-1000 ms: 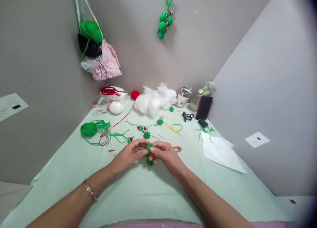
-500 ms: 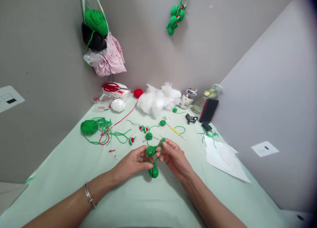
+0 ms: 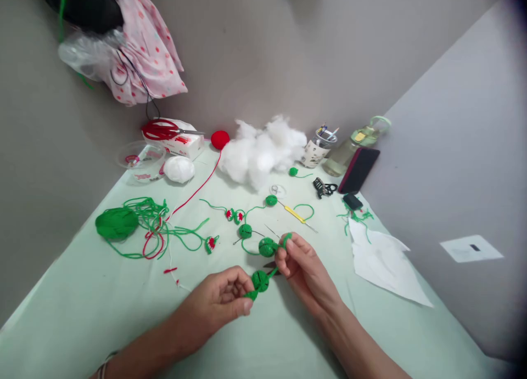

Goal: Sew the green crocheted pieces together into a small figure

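Observation:
Between my two hands stretches a green crochet cord with balls on it. My left hand (image 3: 224, 297) is closed on the cord's lower end, beside a round green crochet ball (image 3: 260, 281) with a dark line across it. My right hand (image 3: 304, 269) pinches the upper end, where a green loop shows above the fingers. A second green ball (image 3: 267, 247) hangs against the right fingertips. Dark blades (image 3: 269, 265) lie on the cloth just behind the cord, partly hidden by the right hand. Farther back are another green ball (image 3: 245, 231) and a yellow-handled crochet hook (image 3: 295, 213).
Green yarn (image 3: 117, 224) lies tangled at the left, with a red yarn ball (image 3: 219, 140) behind. White stuffing (image 3: 263, 154) is heaped at the back wall. Red-handled scissors (image 3: 162, 130) rest on a box. A phone (image 3: 359, 170) leans at the right, near white paper (image 3: 382, 264).
My left hand has moved down and left, drawing the lower ball away from the right hand. The view has tilted down and come closer to the table.

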A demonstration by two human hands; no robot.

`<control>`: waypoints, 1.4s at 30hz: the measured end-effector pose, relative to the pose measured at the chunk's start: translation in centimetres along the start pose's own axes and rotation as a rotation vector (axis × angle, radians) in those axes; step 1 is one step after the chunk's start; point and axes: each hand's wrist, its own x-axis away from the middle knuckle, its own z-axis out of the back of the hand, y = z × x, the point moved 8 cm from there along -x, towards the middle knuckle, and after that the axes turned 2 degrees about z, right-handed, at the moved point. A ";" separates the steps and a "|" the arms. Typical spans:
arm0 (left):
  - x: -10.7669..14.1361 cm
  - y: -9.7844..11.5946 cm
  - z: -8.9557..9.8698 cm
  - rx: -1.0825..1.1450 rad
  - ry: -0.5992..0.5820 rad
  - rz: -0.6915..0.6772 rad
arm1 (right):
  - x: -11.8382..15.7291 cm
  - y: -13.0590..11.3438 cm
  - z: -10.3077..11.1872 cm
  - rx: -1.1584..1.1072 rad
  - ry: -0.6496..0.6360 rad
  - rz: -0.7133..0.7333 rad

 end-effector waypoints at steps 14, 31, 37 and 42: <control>1.5 1.5 2.6 -0.327 0.406 -0.319 | 0.1 0.0 -0.9 0.109 -0.332 -0.099; 1.1 -0.3 5.1 -0.019 0.367 -0.003 | 1.2 -0.9 -1.6 0.259 -0.598 -0.155; 0.8 1.0 4.2 -0.285 0.362 -0.067 | 1.2 -1.0 -1.9 0.584 -0.635 -0.166; 1.8 3.4 5.5 -0.668 0.480 -0.165 | -1.2 -3.6 1.9 1.266 -0.006 0.332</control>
